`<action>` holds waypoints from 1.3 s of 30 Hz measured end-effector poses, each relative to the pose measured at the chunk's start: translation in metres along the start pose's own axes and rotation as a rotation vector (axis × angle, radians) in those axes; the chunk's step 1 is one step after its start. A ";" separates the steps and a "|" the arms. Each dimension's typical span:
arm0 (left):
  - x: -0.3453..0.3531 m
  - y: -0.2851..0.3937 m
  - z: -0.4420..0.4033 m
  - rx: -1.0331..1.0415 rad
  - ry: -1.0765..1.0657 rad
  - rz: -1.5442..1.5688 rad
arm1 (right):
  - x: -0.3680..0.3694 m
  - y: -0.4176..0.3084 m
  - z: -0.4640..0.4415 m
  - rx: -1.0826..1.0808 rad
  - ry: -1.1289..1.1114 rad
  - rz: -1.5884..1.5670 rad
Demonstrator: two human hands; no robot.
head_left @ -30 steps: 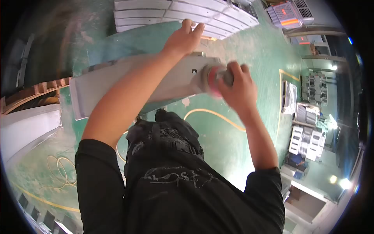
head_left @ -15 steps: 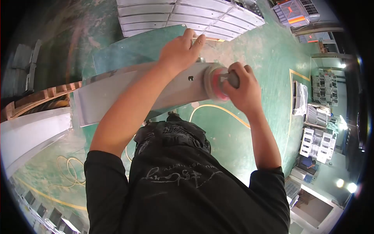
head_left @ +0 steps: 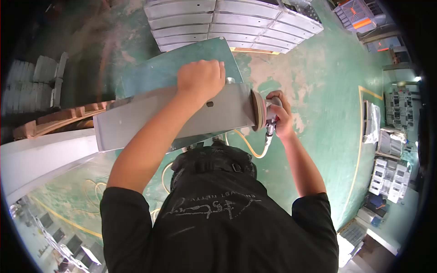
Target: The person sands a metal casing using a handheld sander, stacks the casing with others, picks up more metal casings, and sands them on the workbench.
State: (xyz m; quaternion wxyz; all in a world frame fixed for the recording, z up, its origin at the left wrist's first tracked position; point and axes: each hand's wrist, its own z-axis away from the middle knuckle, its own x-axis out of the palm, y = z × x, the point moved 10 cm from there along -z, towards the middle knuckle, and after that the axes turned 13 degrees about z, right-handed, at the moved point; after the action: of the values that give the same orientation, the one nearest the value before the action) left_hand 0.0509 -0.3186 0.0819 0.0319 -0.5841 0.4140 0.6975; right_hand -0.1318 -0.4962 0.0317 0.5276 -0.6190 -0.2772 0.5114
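Note:
A long grey metal piece (head_left: 154, 116) with a small dark hole lies across a green work surface (head_left: 200, 57) in front of me. My left hand (head_left: 201, 78) is closed at the far edge of the piece, its fingers curled over and partly hidden. My right hand (head_left: 283, 116) grips an air-powered disc sander (head_left: 274, 110). The sander's round pad (head_left: 259, 110) stands on edge against the right end of the piece, or very close to it. A pale yellow hose (head_left: 255, 152) runs from the sander's lower end back under the piece.
Stacked grey metal boxes (head_left: 236, 22) stand beyond the work surface. To the left are a wooden pallet (head_left: 63, 120) and a long white panel (head_left: 50, 154). Coiled hose (head_left: 93, 189) lies on the green floor. A person (head_left: 377, 201) is at the far right, near stacked metal parts (head_left: 389, 179).
The sander has moved from the top face to the right end, and its pad has tilted upright. My left hand has drawn nearer me, its fingers now curled down.

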 end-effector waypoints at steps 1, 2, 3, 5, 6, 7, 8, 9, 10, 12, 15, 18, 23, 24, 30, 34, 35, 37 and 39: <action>0.000 -0.002 0.000 -0.029 -0.006 -0.015 | -0.001 -0.009 -0.005 -0.035 0.027 -0.004; 0.000 -0.006 -0.002 -0.058 -0.013 -0.030 | 0.000 -0.017 -0.008 -0.024 0.043 -0.037; 0.002 -0.009 -0.003 -0.082 -0.035 -0.047 | 0.001 -0.026 -0.013 -0.067 0.056 -0.019; 0.008 -0.018 -0.004 -0.138 -0.077 -0.071 | -0.001 -0.037 -0.026 -0.146 0.075 0.028; 0.010 -0.020 -0.004 -0.146 -0.094 -0.080 | -0.001 -0.036 -0.034 -0.144 0.061 0.007; 0.010 -0.024 -0.006 -0.156 -0.108 -0.090 | 0.000 -0.035 -0.044 -0.145 0.045 -0.014; 0.011 -0.026 -0.006 -0.170 -0.120 -0.101 | 0.003 -0.031 -0.051 -0.148 0.026 -0.037; 0.011 -0.027 -0.005 -0.188 -0.133 -0.090 | 0.005 -0.023 -0.057 -0.134 0.029 -0.065; 0.009 -0.026 -0.004 -0.208 -0.143 -0.083 | 0.007 -0.015 -0.063 -0.124 0.031 -0.095; 0.002 -0.023 -0.002 -0.210 -0.120 -0.073 | 0.013 -0.001 -0.065 -0.082 0.002 -0.201; 0.000 -0.020 -0.003 -0.187 -0.107 -0.068 | 0.016 0.003 -0.034 -0.109 0.018 -0.177; 0.006 -0.029 -0.002 -0.195 -0.178 -0.049 | 0.012 0.005 0.003 -0.129 0.017 -0.132; 0.004 -0.032 0.001 -0.308 -0.177 -0.010 | 0.015 0.003 -0.009 -0.068 0.046 -0.178; 0.003 -0.033 0.001 -0.308 -0.167 -0.007 | 0.014 0.004 -0.021 -0.110 0.100 -0.168; 0.000 -0.040 0.005 -0.339 -0.133 0.067 | 0.019 -0.004 -0.021 -0.054 -0.030 -0.212; 0.003 -0.042 0.007 -0.367 -0.133 0.041 | 0.017 -0.001 -0.013 -0.122 0.007 -0.178; 0.004 -0.043 0.007 -0.378 -0.135 0.056 | 0.018 0.000 -0.020 -0.121 0.016 -0.181; 0.005 -0.043 0.005 -0.380 -0.153 0.071 | 0.020 0.005 -0.038 -0.034 0.000 -0.206; 0.009 -0.047 0.003 -0.360 -0.197 0.076 | 0.025 0.008 -0.050 0.031 -0.044 -0.257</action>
State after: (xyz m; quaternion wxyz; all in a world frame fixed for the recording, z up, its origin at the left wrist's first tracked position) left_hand 0.0702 -0.2900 0.0484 -0.0588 -0.4933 0.2991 0.8147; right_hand -0.0786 -0.4952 0.0121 0.5921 -0.5588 -0.3577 0.4574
